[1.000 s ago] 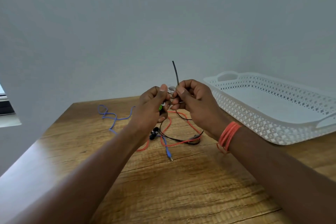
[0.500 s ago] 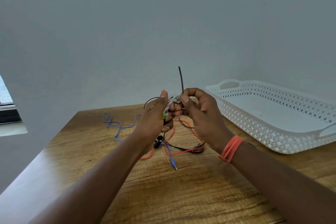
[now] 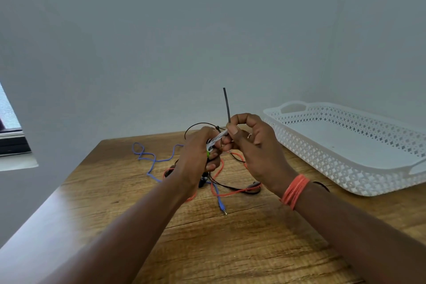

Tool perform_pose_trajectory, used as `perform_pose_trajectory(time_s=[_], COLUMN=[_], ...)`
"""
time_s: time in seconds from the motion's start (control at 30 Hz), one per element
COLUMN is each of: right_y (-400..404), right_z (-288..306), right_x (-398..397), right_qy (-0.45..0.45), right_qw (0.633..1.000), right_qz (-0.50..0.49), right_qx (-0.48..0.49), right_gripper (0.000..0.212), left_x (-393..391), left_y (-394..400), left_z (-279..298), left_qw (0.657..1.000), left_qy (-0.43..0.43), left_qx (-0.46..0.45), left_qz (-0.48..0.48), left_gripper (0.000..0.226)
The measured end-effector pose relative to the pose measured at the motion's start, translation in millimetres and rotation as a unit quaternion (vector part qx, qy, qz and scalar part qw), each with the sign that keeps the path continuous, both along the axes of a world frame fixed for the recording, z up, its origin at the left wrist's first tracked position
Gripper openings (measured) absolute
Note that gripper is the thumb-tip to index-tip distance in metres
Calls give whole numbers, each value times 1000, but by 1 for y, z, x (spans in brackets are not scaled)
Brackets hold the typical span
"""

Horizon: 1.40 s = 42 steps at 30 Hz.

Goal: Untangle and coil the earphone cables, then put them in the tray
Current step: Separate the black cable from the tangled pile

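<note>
My left hand point(image 3: 198, 154) grips a small coiled white earphone bundle point(image 3: 215, 142) with a green bit, held above the wooden table point(image 3: 230, 249). My right hand point(image 3: 251, 143) pinches a thin dark tie strip point(image 3: 227, 105) that stands upright from the bundle. A black cable loop point(image 3: 196, 125) arcs over my left hand. Under both hands lies a tangle of red cable point(image 3: 230, 194), black cable point(image 3: 228, 187) and blue cable point(image 3: 149, 159), the blue one ending in a plug point(image 3: 223, 209). The white lattice tray point(image 3: 345, 168) stands at the right, with nothing in it.
A grey wall rises just behind the table. A window sill point(image 3: 13, 159) sits at the far left. The table's left edge runs diagonally toward me. Orange bands point(image 3: 295, 191) circle my right wrist.
The view has tilted, so hands and table sit lower in the frame. A black cable loop now shows above my left hand, and the white bundle shows more between my hands.
</note>
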State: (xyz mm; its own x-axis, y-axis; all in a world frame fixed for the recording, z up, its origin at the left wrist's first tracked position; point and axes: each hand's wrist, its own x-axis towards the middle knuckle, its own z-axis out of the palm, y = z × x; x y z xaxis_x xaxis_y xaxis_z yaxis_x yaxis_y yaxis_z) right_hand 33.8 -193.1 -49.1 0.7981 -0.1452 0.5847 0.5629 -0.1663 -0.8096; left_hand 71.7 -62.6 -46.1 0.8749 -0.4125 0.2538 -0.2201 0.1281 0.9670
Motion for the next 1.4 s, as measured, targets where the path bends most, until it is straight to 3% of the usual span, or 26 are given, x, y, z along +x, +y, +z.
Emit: perform_pose_trajectory(time_s=[0.3, 0.5, 0.73, 0.93, 1.1, 1.4], right_y=[4, 5, 2, 2, 3, 3], right_z=[0, -2, 0, 6, 7, 12], right_x=[-1, -2, -2, -8, -10, -15], right_qy=[-2, 12, 17, 14, 24, 132], right_qw=[1000, 1000, 994, 999, 999, 986], right_qz=[4, -15, -89, 9, 27, 36], right_qx=[-10, -20, -67, -31, -8, 96], right_gripper=[10, 10, 14, 15, 14, 28], left_x=[2, -2, 1, 7, 8, 9], left_y=[-1, -3, -6, 2, 0, -1], left_z=[1, 2, 1, 5, 1, -5], left_qw=[992, 996, 991, 987, 990, 988], left_qy=[107, 57, 42, 60, 49, 59], left_qx=[-62, -57, -29, -23, -9, -24], left_qz=[-26, 42, 124, 145, 131, 139], left_gripper=[25, 9, 15, 9, 11, 9])
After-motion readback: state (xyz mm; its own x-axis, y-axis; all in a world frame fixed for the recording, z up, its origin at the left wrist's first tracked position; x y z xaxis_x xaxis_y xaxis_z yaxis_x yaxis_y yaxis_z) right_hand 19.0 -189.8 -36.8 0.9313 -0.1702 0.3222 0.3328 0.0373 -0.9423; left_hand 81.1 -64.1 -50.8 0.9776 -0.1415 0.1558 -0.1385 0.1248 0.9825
